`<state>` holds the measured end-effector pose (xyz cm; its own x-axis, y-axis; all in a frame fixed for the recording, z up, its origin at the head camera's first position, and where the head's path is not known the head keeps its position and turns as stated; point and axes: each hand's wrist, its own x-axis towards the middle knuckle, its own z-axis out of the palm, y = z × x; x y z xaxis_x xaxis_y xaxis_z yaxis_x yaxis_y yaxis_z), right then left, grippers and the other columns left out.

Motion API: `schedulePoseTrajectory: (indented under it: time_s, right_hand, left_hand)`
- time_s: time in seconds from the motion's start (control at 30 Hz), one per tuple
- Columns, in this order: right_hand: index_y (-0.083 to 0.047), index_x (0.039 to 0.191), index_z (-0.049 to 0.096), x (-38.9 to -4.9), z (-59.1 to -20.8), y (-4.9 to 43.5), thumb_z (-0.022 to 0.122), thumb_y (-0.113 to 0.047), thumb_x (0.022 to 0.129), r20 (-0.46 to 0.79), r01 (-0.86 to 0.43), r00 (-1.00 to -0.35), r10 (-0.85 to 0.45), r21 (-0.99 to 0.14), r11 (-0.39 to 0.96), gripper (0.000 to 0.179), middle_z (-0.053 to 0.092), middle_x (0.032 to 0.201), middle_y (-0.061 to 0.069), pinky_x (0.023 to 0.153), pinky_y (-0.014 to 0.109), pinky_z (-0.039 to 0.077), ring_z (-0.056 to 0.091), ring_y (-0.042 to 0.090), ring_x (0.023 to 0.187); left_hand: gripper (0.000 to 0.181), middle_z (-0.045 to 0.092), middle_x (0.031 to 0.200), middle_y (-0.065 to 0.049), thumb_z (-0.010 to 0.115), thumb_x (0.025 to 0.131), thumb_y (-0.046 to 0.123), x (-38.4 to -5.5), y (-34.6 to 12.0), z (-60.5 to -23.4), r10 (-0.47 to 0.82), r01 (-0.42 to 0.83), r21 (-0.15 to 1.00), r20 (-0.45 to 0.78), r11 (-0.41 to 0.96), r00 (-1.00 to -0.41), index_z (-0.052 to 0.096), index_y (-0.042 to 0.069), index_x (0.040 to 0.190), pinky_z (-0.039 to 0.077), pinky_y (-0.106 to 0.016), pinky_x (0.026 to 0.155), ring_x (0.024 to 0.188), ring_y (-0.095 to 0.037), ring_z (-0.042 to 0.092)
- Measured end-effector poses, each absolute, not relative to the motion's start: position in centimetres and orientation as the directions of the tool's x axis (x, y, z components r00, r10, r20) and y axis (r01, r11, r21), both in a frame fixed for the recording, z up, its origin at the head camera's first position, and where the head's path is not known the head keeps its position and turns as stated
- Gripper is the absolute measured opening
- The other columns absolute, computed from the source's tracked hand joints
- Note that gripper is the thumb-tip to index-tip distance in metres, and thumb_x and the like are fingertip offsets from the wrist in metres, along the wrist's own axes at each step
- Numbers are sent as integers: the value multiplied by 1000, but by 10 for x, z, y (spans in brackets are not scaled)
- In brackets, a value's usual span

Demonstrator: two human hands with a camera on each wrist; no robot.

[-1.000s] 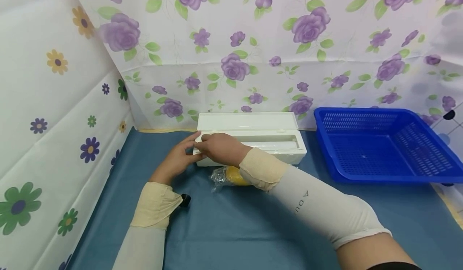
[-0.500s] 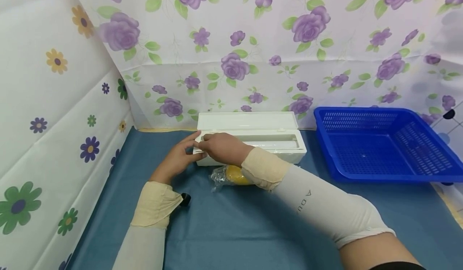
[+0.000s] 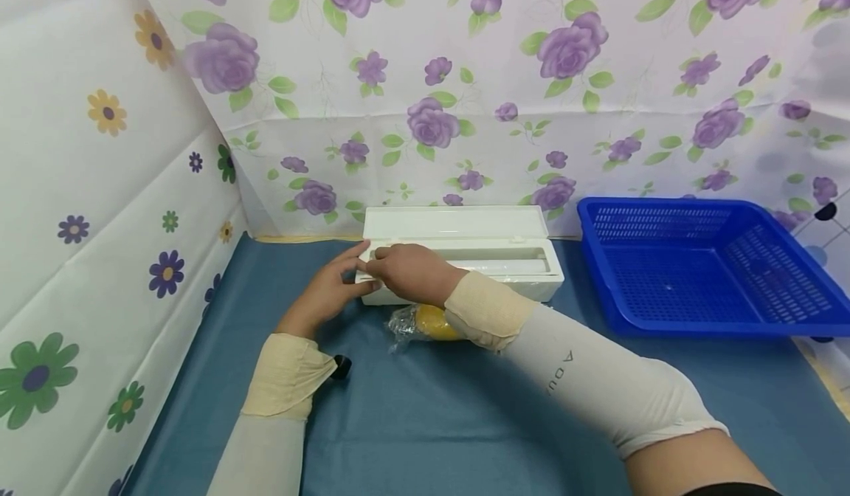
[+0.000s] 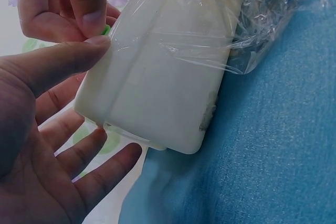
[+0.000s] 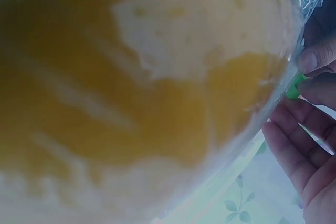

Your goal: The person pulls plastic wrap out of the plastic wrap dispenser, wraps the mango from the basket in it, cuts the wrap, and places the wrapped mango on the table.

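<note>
A long white cling film dispenser [image 3: 524, 289] lies at the back with its lid raised and a white roll [image 3: 508, 266] inside. My left hand [image 3: 322, 297] holds its left end, thumb on the front edge, other fingers behind and below. At that same end my right hand [image 3: 415, 273] pinches a small green slider [image 4: 106, 29] on the front edge; the head view hides it. Clear film drapes over part of the dispenser's front in the left wrist view. A yellow thing in clear wrap [image 3: 434, 322] lies before the dispenser, below my right wrist, partly covered by the sleeve.
To the right of the dispenser stands a blue plastic basket [image 3: 671, 282] with slotted walls. Blue cloth [image 3: 412, 415] covers the table. Flowered sheets [image 3: 398, 164] hang behind and at the left. A close, blurred yellow-and-white surface [image 5: 131, 108] fills much of the right wrist view.
My right hand and forearm have shifted very slightly to the right. The left hand keeps its place on the dispenser's end.
</note>
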<state>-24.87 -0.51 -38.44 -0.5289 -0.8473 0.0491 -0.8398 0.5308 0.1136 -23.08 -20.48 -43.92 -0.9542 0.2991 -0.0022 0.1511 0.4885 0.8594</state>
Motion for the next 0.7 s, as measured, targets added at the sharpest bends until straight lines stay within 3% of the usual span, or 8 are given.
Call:
schedulePoseTrajectory:
  time_s: [0.1, 0.33, 0.57, 0.7]
  right_hand:
    - [-20, 134, 66, -248, -384, -6, 60, -17, 102, 38, -837, -535, -844, 114, 535, 32, 71, 118, 4, 87, 31, 58, 71, 18, 99]
    - [-25, 148, 54, -249, -385, -4, 59, -14, 103, 37, -833, -536, -843, 137, 536, 46, 70, 126, 6, 92, 34, 58, 71, 20, 105]
    - [-22, 138, 64, -250, -387, -3, 61, -16, 102, 43, -837, -534, -844, 117, 535, 36, 70, 112, 4, 84, 30, 58, 71, 18, 91]
    - [-23, 140, 62, -250, -387, -2, 60, -16, 102, 48, -839, -531, -846, 112, 533, 38, 68, 107, 3, 81, 29, 58, 69, 17, 86]
  left_hand:
    - [24, 22, 170, 3, 74, 93, 29, -231, -205, -440, 299, 149, 861, -4, 487, -954, 70, 9, 107, 34, -60, 118, 159, -31, 14]
    - [22, 22, 170, 3, 74, 94, 28, -231, -205, -440, 301, 156, 858, 2, 490, -954, 70, 10, 107, 36, -60, 117, 158, -32, 16]
    - [22, 22, 169, 5, 74, 93, 27, -231, -204, -439, 299, 156, 852, 0, 499, -954, 68, 11, 107, 37, -59, 116, 158, -32, 17]
    - [22, 22, 169, 5, 74, 93, 27, -230, -205, -439, 299, 153, 853, -3, 499, -954, 69, 11, 107, 36, -59, 117, 158, -32, 16]
